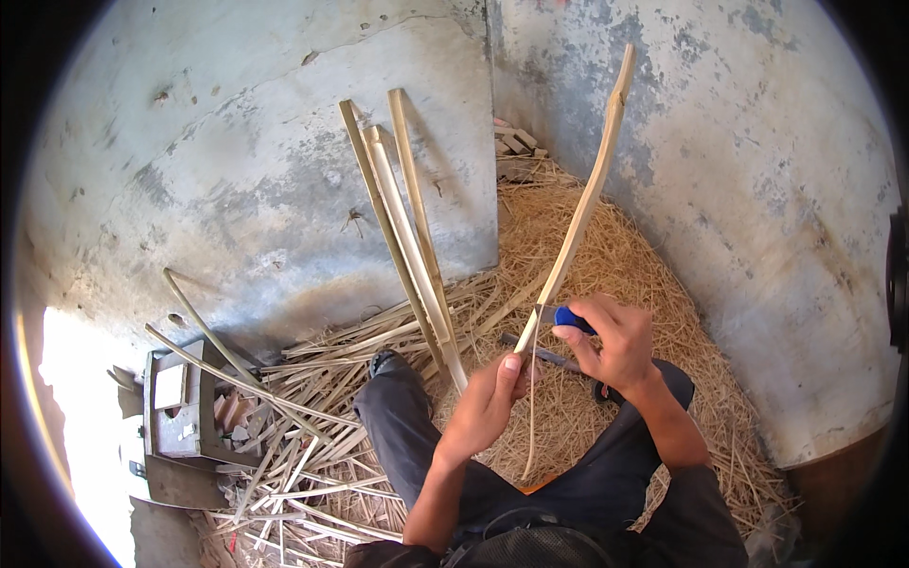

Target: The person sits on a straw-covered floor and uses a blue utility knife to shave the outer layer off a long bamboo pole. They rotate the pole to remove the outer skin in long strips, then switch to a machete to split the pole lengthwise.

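One long, pale, bamboo-like pole is grasped near its lower end by the fingers of the left hand, the thumb along its top; those underneath are mostly hidden. Just to their right, the fingers of the right hand curl around a blue-handled knife, whose grip they partly cover; its short dark blade meets the pole just beyond the left thumb, the exact edge hard to make out. From there a thin, pale peeled strip hangs past the left fingers toward the lap. Behind both hands lies a grey, flat bar, partly hidden, its kind unclear. Below them, an orange sliver shows, mostly covered by the dark trousers. Ahead and left of the fingers, slender pale bamboo-like lengths lean on the blotchy grey wall; farther left sits a weathered box, its contents indistinct.
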`<state>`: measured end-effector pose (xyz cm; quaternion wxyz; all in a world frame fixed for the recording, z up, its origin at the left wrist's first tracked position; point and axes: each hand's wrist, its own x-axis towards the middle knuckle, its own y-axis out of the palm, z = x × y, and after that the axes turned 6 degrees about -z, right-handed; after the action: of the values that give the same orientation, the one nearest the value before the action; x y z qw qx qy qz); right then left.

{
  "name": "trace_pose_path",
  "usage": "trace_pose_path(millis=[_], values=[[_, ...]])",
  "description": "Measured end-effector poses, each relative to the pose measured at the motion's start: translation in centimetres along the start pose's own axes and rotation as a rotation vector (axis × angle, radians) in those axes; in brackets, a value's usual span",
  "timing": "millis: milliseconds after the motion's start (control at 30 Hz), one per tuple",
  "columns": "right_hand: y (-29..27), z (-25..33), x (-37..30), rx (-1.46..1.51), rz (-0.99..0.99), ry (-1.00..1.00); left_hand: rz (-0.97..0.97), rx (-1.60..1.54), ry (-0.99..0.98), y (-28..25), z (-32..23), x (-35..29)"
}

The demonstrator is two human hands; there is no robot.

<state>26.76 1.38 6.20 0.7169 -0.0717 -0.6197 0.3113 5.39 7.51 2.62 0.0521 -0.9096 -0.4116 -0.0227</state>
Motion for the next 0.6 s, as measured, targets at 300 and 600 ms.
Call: trace_pose_path(millis=[300,600], values=[[0.3,0.1,-1.6,-0.043,0.1,-0.006,-0.168,0.288,-0.022,0.8,0.0,-2.0],[0.2,-5.7,-0.6,-0.086,-0.073,0.139,-0.099,0.289,-0.176,1.0,2.4,-6.2]])
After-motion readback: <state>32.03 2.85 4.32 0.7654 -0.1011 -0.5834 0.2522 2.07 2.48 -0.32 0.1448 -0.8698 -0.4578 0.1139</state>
